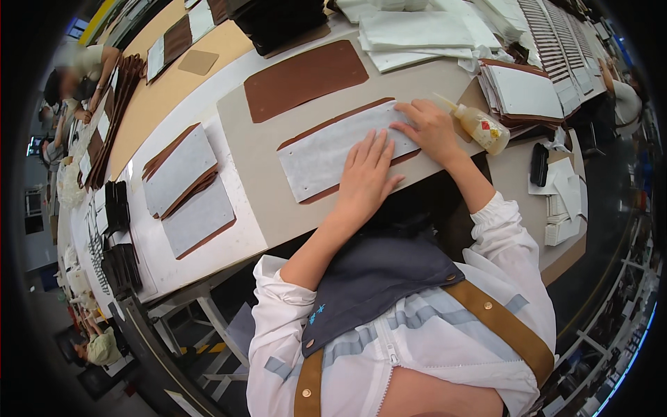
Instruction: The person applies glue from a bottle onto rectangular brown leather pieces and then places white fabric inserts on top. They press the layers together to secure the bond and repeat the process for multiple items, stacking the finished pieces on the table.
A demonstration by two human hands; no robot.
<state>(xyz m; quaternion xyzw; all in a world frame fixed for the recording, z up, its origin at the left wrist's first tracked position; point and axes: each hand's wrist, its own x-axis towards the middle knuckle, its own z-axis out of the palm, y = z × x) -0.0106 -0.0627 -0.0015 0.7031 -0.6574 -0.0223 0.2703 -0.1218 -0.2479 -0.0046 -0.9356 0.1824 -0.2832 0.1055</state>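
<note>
Flanking the white panel: bottle, brown sheet; left grip released, right grip unclear.

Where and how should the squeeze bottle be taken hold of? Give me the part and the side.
Probably around the wide, rounded body of the squeeze bottle, with the right hand coming from above and the near side. The bottle looks tipped over, its thin nozzle pointing away to the left, a poor hold, while a stack of brown and white pieces crowds its far side.
</note>
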